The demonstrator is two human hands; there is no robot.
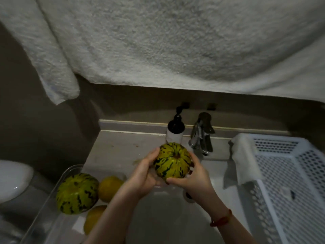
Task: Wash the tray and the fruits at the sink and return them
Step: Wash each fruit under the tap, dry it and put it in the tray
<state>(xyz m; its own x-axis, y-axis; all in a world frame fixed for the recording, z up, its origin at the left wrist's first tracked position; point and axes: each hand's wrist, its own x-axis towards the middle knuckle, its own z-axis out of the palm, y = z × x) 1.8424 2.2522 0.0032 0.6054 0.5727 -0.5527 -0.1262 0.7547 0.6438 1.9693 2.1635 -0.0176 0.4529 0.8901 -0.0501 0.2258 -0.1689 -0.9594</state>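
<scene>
Head view at the sink. I held one striped green melon (172, 160) between both hands, over the basin (161, 213) and just in front of the tap (201, 136). My left hand (143, 175) cupped its left flank and underside, fingers curled round it; my right hand (190, 178) gripped its right flank, thumb hooked under the near edge. The fruit's stem scar pointed up and toward me, so its short axis ran roughly from my face to the basin, with the stripes fanning outward from that centre. The spout lay just beyond and to the right of the melon, nearer my right hand than my left; whether water was running I could not tell in the dim light. The clear tray (58, 184) sat on the table (114, 147) to my left, touching the basin's edge, and held a second striped melon (77, 193) and two orange fruits (110, 188), close together. Returning the held melon would, I judged, call for a sweep down and leftward, the left hand leading as the nearer one. A black pump bottle (175, 128) stood behind the melon, and a white perforated basket (288, 173) lay to the right.
</scene>
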